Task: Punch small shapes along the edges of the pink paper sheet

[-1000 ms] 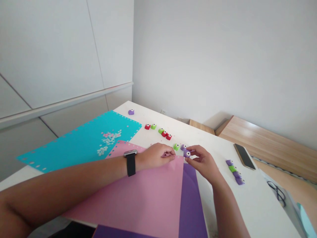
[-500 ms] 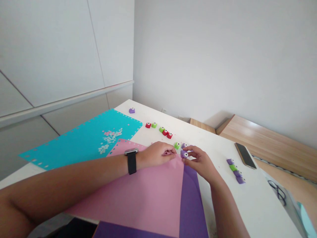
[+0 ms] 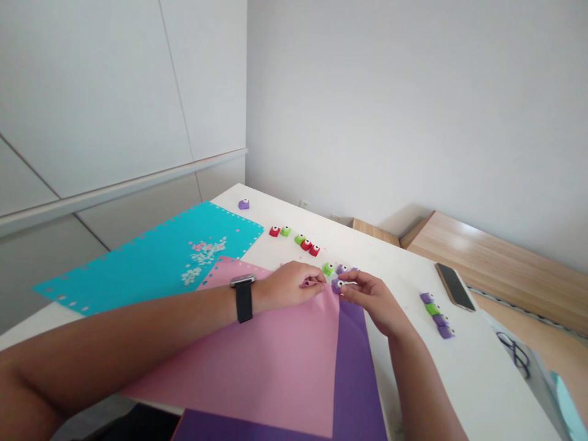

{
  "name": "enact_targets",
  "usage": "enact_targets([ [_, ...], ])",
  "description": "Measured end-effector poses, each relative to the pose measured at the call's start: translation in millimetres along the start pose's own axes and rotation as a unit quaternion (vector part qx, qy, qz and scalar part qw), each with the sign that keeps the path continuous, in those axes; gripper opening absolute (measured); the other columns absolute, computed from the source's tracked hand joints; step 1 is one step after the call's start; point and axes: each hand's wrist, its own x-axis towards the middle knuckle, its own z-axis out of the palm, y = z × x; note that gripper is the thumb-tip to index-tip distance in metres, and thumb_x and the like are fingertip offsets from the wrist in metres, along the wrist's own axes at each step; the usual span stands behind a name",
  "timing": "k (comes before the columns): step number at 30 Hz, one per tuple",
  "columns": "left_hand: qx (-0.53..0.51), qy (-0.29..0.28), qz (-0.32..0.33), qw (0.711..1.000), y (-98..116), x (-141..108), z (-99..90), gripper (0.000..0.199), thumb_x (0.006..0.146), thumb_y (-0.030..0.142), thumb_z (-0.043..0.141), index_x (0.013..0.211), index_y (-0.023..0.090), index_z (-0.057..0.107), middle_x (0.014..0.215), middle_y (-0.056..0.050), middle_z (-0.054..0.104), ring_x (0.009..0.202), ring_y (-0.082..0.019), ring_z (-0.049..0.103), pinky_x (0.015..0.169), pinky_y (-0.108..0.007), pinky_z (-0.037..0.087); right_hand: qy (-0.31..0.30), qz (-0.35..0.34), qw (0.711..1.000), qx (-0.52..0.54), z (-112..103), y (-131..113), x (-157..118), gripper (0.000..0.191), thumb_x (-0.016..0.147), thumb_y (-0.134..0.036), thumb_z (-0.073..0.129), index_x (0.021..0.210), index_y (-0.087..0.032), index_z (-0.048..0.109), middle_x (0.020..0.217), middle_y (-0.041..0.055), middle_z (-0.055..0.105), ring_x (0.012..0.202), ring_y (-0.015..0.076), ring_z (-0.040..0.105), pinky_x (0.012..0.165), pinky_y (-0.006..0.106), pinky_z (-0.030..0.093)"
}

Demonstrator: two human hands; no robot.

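My left hand (image 3: 294,285) pinches the far edge of a pink paper sheet (image 3: 266,361), lifting it slightly near its right corner. Between the fingers of my right hand (image 3: 370,297) is a small purple craft punch (image 3: 337,286) with a white and black button on top. The punch is at the edge of the pink sheet, close to my left fingertips; whether paper sits in its slot cannot be made out. Under the pink sheet lies purple paper (image 3: 361,367). Just beyond my hands stand a green punch (image 3: 327,268) and another purple punch (image 3: 341,269).
A turquoise sheet (image 3: 156,257) with punched edges bears white and pink paper flowers (image 3: 202,254). Red punches (image 3: 306,245) and green ones line the table's far side. At right are a row of punches (image 3: 440,321), a phone (image 3: 454,286) and dark-handled scissors (image 3: 514,355).
My right hand has shifted slightly left with the purple punch, bringing it up against the pink sheet's edge. My left hand stays almost in place, still pinching the paper.
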Motion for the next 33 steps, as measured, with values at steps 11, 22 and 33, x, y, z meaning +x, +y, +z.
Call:
enact_targets([
  [11,-0.007,0.004,0.013,1.0,0.1,0.0,1.7,0.026,0.093,0.04,0.057,0.093,0.02,0.074,0.077,-0.001,0.071,0.066,-0.014,0.06,0.061,-0.023,0.037,-0.016,0.08,0.992,0.095,3.5,3.4,4.0,0.043,0.065,-0.039,0.091,0.1,-0.019,0.075,0.096,0.0048,0.071,0.086,0.0174,0.067,0.087,0.036,0.055],
  [22,-0.057,-0.03,0.024,0.998,8.0,-0.1,-4.8,0.02,0.092,0.035,0.061,0.094,0.02,0.073,0.083,0.0,0.073,0.073,-0.013,0.064,0.065,-0.021,0.041,-0.048,0.081,0.993,0.065,0.3,2.8,2.4,0.048,0.064,-0.034,0.092,0.106,-0.019,0.074,0.082,0.0005,0.067,0.068,0.0124,0.06,0.066,0.027,0.047],
  [33,-0.08,-0.013,0.023,0.996,7.6,0.8,-2.7,0.023,0.094,0.037,0.06,0.093,0.017,0.072,0.082,-0.001,0.073,0.074,-0.014,0.065,0.067,-0.021,0.043,-0.03,0.032,0.995,0.085,4.6,-2.9,1.3,0.046,0.067,-0.032,0.091,0.108,-0.023,0.071,0.072,-0.005,0.057,0.059,0.0087,0.048,0.057,0.024,0.035],
])
